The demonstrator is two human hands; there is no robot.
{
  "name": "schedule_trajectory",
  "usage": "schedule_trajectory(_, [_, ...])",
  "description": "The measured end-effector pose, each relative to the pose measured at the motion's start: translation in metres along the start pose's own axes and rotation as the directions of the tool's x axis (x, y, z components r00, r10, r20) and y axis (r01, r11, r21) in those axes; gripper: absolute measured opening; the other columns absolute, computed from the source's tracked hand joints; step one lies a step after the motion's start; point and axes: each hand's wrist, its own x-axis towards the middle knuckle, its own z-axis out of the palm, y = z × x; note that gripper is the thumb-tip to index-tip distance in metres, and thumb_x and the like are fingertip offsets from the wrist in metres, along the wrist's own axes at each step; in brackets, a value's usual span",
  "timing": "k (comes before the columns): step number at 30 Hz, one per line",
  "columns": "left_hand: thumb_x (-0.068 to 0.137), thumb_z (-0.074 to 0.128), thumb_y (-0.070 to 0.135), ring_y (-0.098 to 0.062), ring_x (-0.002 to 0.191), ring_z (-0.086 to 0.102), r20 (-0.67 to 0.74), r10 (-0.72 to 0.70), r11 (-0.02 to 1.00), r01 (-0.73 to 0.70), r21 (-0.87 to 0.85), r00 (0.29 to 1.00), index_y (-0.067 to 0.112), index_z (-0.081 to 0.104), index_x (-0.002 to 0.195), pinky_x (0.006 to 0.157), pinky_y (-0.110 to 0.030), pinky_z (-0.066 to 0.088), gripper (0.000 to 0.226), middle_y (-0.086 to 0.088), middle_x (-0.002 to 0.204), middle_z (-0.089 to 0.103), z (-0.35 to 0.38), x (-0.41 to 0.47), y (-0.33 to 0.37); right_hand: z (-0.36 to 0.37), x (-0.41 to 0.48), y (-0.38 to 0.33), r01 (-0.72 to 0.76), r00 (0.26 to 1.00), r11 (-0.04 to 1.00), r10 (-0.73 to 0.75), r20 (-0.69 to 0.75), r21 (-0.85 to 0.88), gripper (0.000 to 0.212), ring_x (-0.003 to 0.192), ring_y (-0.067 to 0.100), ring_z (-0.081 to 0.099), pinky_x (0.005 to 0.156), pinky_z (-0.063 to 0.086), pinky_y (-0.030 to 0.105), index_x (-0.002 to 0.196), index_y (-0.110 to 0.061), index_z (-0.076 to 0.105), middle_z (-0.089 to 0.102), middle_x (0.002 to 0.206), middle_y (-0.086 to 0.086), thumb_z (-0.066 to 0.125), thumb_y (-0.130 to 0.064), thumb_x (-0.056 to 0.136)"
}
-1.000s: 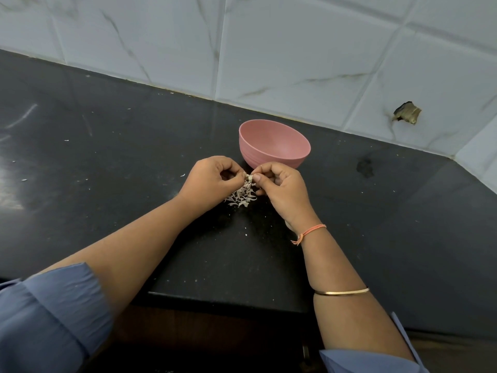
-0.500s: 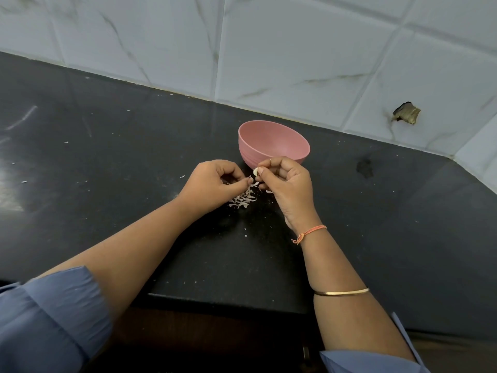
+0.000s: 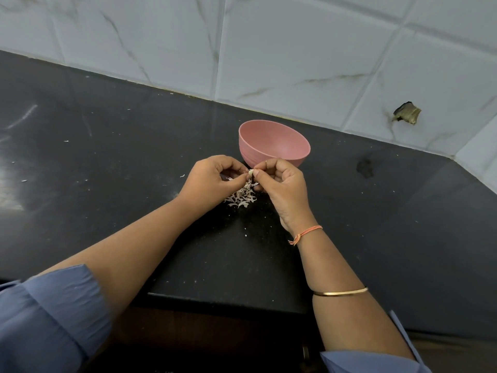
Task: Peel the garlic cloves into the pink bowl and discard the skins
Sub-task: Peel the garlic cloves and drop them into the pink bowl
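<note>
A small white garlic clove (image 3: pixel 251 172) is pinched between the fingertips of both hands, just in front of the pink bowl (image 3: pixel 274 144). My left hand (image 3: pixel 212 181) holds it from the left with curled fingers. My right hand (image 3: pixel 282 184) pinches it from the right with thumb and forefinger. Below the hands lies a small heap of pale garlic skins (image 3: pixel 240 196) on the black counter (image 3: pixel 107 157). The bowl's inside looks bare from this angle; its near bottom is hidden by its wall.
A white marble-tiled wall (image 3: pixel 269 49) runs behind the counter, with a broken hole (image 3: pixel 406 114) at the right. Skin flecks are scattered over the counter. The counter's front edge (image 3: pixel 228 302) lies under my forearms.
The hands parted briefly, the right one lifting the clove, then came back together. Both now pinch the clove slightly higher, above the skin heap.
</note>
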Motion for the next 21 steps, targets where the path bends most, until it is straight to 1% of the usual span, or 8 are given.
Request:
schedule_trajectory(4, [0.08, 0.071, 0.013, 0.01, 0.067, 0.06, -0.011, -0.002, 1.0, 0.002, 0.012, 1.0, 0.022, 0.066, 0.081, 0.066, -0.009, 0.051, 0.011, 0.016, 0.076, 0.062, 0.0009, -0.0001, 0.0003, 0.0006, -0.0004, -0.0001, -0.01, 1.0, 1.0, 0.01, 0.006, -0.008, 0.012, 0.07, 0.009, 0.063, 0.062, 0.054, 0.018, 0.08, -0.007, 0.062, 0.066, 0.077, 0.005, 0.061, 0.005, 0.084])
schedule_trajectory(7, [0.079, 0.071, 0.012, 0.012, 0.066, 0.059, -0.013, -0.005, 1.0, 0.005, 0.028, 1.0, 0.022, 0.065, 0.081, 0.064, -0.006, 0.048, 0.012, 0.017, 0.076, 0.061, 0.0012, 0.0, 0.0005, 0.0006, -0.0008, 0.0006, 0.0, 1.0, 0.999, 0.001, 0.024, -0.035, 0.015, 0.068, 0.008, 0.063, 0.064, 0.056, 0.022, 0.08, -0.011, 0.062, 0.066, 0.076, 0.002, 0.062, 0.004, 0.083])
schedule_trajectory(10, [0.079, 0.07, 0.012, 0.012, 0.067, 0.059, -0.001, -0.001, 0.999, 0.001, 0.046, 1.0, 0.021, 0.065, 0.082, 0.064, -0.005, 0.047, 0.01, 0.018, 0.076, 0.061, 0.0012, -0.0002, -0.0001, 0.0006, -0.0012, 0.0013, 0.021, 0.999, 0.997, -0.018, 0.038, -0.076, 0.015, 0.069, 0.01, 0.063, 0.064, 0.056, 0.023, 0.083, -0.013, 0.063, 0.065, 0.077, 0.004, 0.064, 0.002, 0.082])
schedule_trajectory(12, [0.079, 0.071, 0.012, 0.011, 0.069, 0.059, 0.003, 0.01, 0.998, -0.01, 0.055, 1.0, 0.022, 0.066, 0.082, 0.064, -0.007, 0.049, 0.011, 0.017, 0.076, 0.061, 0.0016, -0.0003, -0.0009, 0.0003, -0.0009, 0.0016, 0.018, 0.999, 0.995, -0.015, 0.031, -0.1, 0.013, 0.069, 0.013, 0.063, 0.064, 0.056, 0.025, 0.082, -0.011, 0.065, 0.066, 0.076, 0.003, 0.064, 0.002, 0.082])
schedule_trajectory(14, [0.079, 0.07, 0.011, 0.007, 0.072, 0.061, 0.002, 0.023, 0.998, -0.023, 0.053, 1.0, 0.022, 0.065, 0.083, 0.066, -0.009, 0.051, 0.013, 0.017, 0.078, 0.061, 0.002, -0.0003, -0.0012, -0.0002, -0.0004, 0.0012, -0.004, 1.0, 0.995, 0.005, 0.012, -0.096, 0.01, 0.066, 0.012, 0.063, 0.063, 0.056, 0.023, 0.081, -0.008, 0.065, 0.066, 0.075, 0.004, 0.064, 0.003, 0.083])
schedule_trajectory(17, [0.081, 0.068, 0.009, 0.007, 0.073, 0.06, -0.002, 0.033, 0.998, -0.032, 0.053, 0.999, 0.023, 0.065, 0.085, 0.067, -0.009, 0.05, 0.015, 0.017, 0.079, 0.061, 0.0018, 0.0001, -0.0012, -0.0007, -0.0002, -0.0005, -0.065, 0.998, 0.998, 0.065, -0.012, -0.009, 0.007, 0.06, 0.007, 0.062, 0.062, 0.055, 0.02, 0.083, -0.005, 0.065, 0.066, 0.075, 0.006, 0.063, 0.002, 0.083])
schedule_trajectory(19, [0.081, 0.068, 0.011, 0.006, 0.073, 0.061, -0.007, 0.021, 0.999, -0.02, 0.041, 1.0, 0.023, 0.066, 0.086, 0.067, -0.01, 0.051, 0.014, 0.016, 0.08, 0.062, 0.0017, 0.0003, -0.0016, -0.0011, -0.0001, -0.0012, -0.105, 0.994, 0.991, 0.106, -0.019, 0.078, 0.006, 0.061, 0.006, 0.062, 0.064, 0.056, 0.02, 0.084, -0.003, 0.065, 0.066, 0.073, 0.006, 0.063, 0.003, 0.084])
schedule_trajectory(21, [0.081, 0.069, 0.014, 0.001, 0.072, 0.063, -0.005, 0.005, 1.0, -0.005, 0.027, 1.0, 0.022, 0.068, 0.089, 0.067, -0.014, 0.053, 0.012, 0.014, 0.081, 0.063, 0.0017, 0.0001, -0.0021, -0.0019, 0.0003, -0.001, -0.131, 0.991, 0.981, 0.134, -0.013, 0.144, 0.005, 0.063, 0.008, 0.063, 0.066, 0.056, 0.023, 0.085, -0.001, 0.064, 0.066, 0.074, 0.007, 0.063, 0.003, 0.084])
